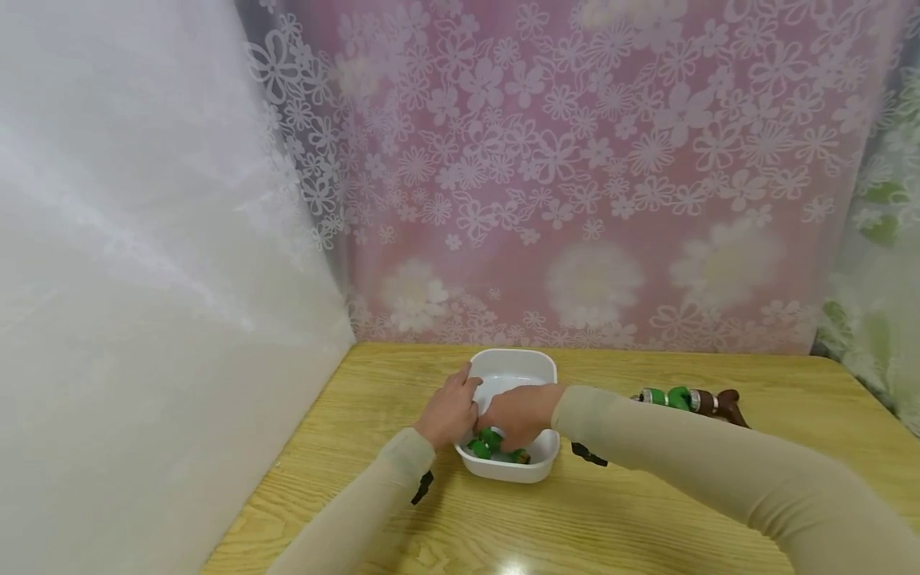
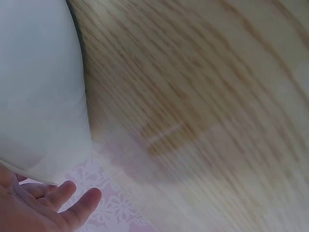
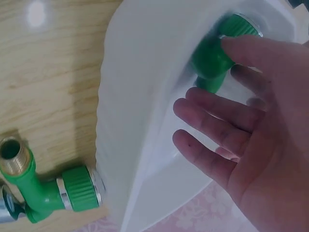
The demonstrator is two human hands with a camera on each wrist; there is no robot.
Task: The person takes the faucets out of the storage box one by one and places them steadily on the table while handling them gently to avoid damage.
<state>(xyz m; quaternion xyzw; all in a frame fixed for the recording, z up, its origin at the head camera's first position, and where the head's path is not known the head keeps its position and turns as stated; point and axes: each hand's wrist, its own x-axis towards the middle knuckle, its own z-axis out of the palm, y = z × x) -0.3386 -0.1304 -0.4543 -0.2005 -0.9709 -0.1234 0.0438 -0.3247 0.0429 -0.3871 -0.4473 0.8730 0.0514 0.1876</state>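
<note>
A white plastic basin [image 1: 510,471] stands on the wooden table. My left hand [image 1: 451,409] holds its left rim, and in the left wrist view some fingers stretch past the basin's edge. Inside the basin, my right hand [image 1: 522,415] reaches down to a green pipe fitting [image 1: 480,446]. The right wrist view shows the thumb and index finger at this fitting's ribbed end, the other fingers loosely spread. Another green piece with a brownish end [image 1: 521,457] shows beside the hand in the basin; whether it belongs to the same fitting is hidden.
To the right of the basin, partly behind the right sleeve, lie a green fitting [image 1: 678,398] and a brown fitting [image 1: 731,407] on the table [image 1: 402,519]. In the right wrist view a threaded green fitting [image 3: 43,193] lies outside the basin. A flowered curtain [image 1: 575,176] hangs behind.
</note>
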